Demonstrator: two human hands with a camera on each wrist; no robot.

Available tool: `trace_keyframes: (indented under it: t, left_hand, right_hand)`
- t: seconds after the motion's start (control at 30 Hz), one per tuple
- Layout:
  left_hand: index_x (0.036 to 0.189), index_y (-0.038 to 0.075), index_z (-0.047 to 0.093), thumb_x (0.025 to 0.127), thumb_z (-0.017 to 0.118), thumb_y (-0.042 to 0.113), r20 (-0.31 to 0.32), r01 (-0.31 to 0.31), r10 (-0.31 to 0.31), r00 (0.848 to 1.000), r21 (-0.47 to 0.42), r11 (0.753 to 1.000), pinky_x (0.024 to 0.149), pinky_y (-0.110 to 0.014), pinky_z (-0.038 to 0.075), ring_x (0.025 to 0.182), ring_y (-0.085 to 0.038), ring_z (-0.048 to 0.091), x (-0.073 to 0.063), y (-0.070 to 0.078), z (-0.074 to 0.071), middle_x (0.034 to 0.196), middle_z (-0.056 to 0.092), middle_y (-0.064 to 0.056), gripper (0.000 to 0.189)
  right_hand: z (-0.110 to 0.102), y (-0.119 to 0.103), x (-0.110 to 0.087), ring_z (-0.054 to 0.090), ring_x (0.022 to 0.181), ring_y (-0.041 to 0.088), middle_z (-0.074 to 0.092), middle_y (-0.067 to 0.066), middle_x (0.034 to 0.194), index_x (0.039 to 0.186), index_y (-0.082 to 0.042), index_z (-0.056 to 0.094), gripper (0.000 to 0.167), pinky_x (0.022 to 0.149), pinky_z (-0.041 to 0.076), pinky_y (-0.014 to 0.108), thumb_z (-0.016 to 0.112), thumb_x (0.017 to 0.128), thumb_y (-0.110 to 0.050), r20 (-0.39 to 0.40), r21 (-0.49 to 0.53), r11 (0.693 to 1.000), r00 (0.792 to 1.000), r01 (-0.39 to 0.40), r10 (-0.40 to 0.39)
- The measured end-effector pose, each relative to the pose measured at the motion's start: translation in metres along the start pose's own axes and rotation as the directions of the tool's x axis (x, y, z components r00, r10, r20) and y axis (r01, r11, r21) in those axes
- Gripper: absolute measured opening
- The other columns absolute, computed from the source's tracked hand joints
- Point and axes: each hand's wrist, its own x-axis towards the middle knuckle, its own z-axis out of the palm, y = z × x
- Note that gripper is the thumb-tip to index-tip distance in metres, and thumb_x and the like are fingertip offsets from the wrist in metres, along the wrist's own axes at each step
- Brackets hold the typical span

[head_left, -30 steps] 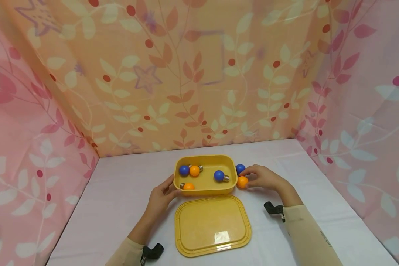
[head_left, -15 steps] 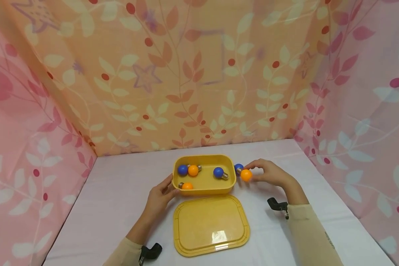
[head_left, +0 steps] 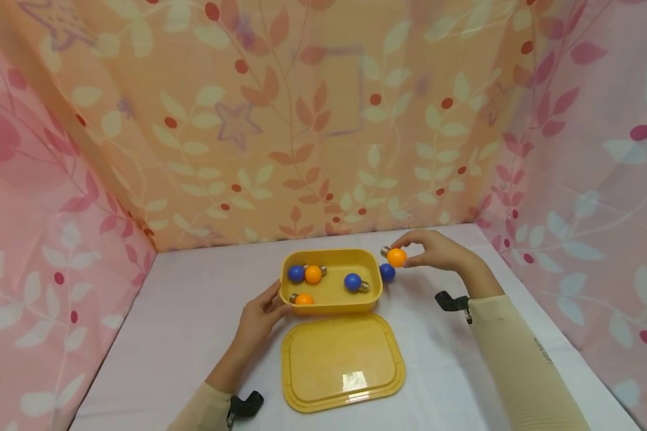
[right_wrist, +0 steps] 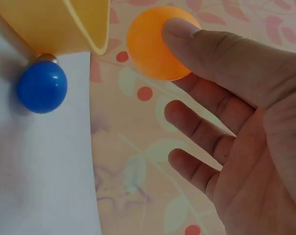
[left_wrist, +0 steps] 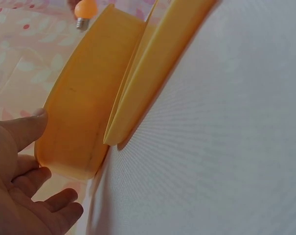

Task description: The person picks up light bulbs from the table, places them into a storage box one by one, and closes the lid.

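My right hand (head_left: pixel 428 251) pinches an orange bulb (head_left: pixel 396 257) (right_wrist: pixel 156 44) in the air, just past the right rim of the yellow box (head_left: pixel 331 306). A blue bulb (head_left: pixel 387 272) (right_wrist: pixel 42 86) lies on the table against the box's right wall, below the lifted one. Inside the box lie two blue bulbs (head_left: pixel 296 273) (head_left: pixel 353 281) and two orange bulbs (head_left: pixel 313 274) (head_left: pixel 304 299). My left hand (head_left: pixel 259 317) (left_wrist: pixel 20 191) rests with relaxed fingers against the box's left front corner (left_wrist: pixel 74 132). The orange bulb (left_wrist: pixel 85 9) also shows in the left wrist view.
The box's yellow lid (head_left: pixel 342 362) (left_wrist: pixel 152 63) lies flat on the white table, just in front of the box. Patterned cloth walls (head_left: pixel 323 120) close in the back and both sides. Bare tabletop (head_left: pixel 183 335) stretches to the left and right of the box.
My right hand picked the orange bulb up from the table beside the box and raised it up and back. The left hand stayed on the box.
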Motion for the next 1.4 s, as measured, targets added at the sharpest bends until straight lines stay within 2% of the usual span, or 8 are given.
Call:
trace_keyframes:
  t: [0.17,0.37,0.57,0.7,0.9,1.03,1.2,1.4]
  left_hand:
    - [0.155,0.018,0.047,0.092,0.079,0.028,-0.001,0.003,-0.003,1.0,0.008,1.0,0.109,-0.035,0.047,0.146,-0.022,0.044,0.0,0.0,-0.003,0.159,0.045,0.003,0.071]
    - [0.154,0.02,0.047,0.092,0.079,0.028,-0.003,0.027,-0.027,1.0,-0.011,1.0,0.109,-0.031,0.046,0.147,-0.019,0.043,-0.002,-0.006,-0.004,0.159,0.044,0.007,0.07]
    - [0.154,0.019,0.048,0.092,0.079,0.027,-0.008,0.006,-0.006,1.0,-0.02,1.0,0.112,-0.035,0.044,0.147,-0.023,0.042,-0.002,-0.007,-0.003,0.159,0.044,0.003,0.07]
    - [0.154,0.019,0.048,0.093,0.079,0.026,-0.014,-0.01,0.009,1.0,-0.028,1.0,0.112,-0.036,0.044,0.147,-0.022,0.042,0.001,-0.005,-0.001,0.159,0.045,0.003,0.069]
    - [0.154,0.019,0.048,0.093,0.079,0.024,0.0,0.0,0.0,1.0,-0.029,1.0,0.111,-0.037,0.046,0.147,-0.022,0.043,0.003,-0.002,-0.002,0.159,0.045,0.004,0.068]
    - [0.154,0.019,0.048,0.093,0.079,0.026,-0.01,0.007,-0.007,1.0,0.002,1.0,0.109,-0.035,0.047,0.146,-0.022,0.044,0.002,0.0,-0.003,0.159,0.045,0.005,0.069]
    - [0.154,0.02,0.049,0.093,0.078,0.029,-0.003,0.006,-0.006,1.0,-0.008,1.0,0.108,-0.032,0.047,0.146,-0.02,0.044,0.002,0.001,-0.004,0.159,0.046,0.005,0.069]
    - [0.154,0.018,0.049,0.092,0.079,0.026,-0.006,-0.007,0.007,1.0,-0.026,1.0,0.109,-0.034,0.047,0.146,-0.023,0.044,0.001,-0.002,0.0,0.159,0.046,0.002,0.068]
  right_hand:
    - [-0.006,-0.016,0.024,0.053,0.129,0.03,0.065,-0.003,0.132,0.12,-0.032,0.074,0.037,0.11,0.043,0.065,0.085,0.085,-0.031,0.062,-0.005,1.0,0.998,0.027,-0.027]
    - [0.0,-0.03,0.056,0.054,0.123,0.027,0.065,-0.007,0.127,0.119,-0.033,0.074,0.036,0.107,0.047,0.055,0.085,0.086,-0.025,0.165,-0.056,0.995,0.984,0.077,-0.067]
    - [0.008,-0.043,0.078,0.054,0.127,0.029,0.066,-0.001,0.131,0.123,-0.033,0.074,0.038,0.108,0.047,0.057,0.081,0.088,-0.022,0.251,-0.108,0.994,0.968,0.031,-0.003]
    - [0.013,-0.042,0.089,0.054,0.131,0.033,0.066,0.0,0.133,0.123,-0.031,0.074,0.038,0.111,0.044,0.059,0.081,0.087,-0.02,0.268,-0.14,0.989,0.963,0.04,-0.001]
    - [0.026,-0.035,0.099,0.056,0.129,0.027,0.069,-0.007,0.129,0.119,-0.035,0.077,0.036,0.111,0.047,0.054,0.082,0.087,-0.019,0.296,-0.207,0.977,0.955,0.051,0.013]
    - [0.034,-0.033,0.102,0.053,0.132,0.03,0.068,-0.006,0.131,0.121,-0.031,0.077,0.037,0.116,0.042,0.055,0.081,0.088,-0.016,0.321,-0.192,0.98,0.947,0.048,0.017]
    - [0.04,-0.035,0.101,0.054,0.129,0.032,0.068,-0.004,0.13,0.122,-0.027,0.076,0.039,0.117,0.039,0.055,0.078,0.087,-0.01,0.349,-0.177,0.984,0.936,0.011,0.052]
    - [0.049,-0.03,0.099,0.055,0.123,0.025,0.067,-0.006,0.128,0.121,-0.028,0.076,0.038,0.118,0.039,0.054,0.078,0.088,-0.008,0.363,-0.167,0.986,0.929,-0.009,0.07]
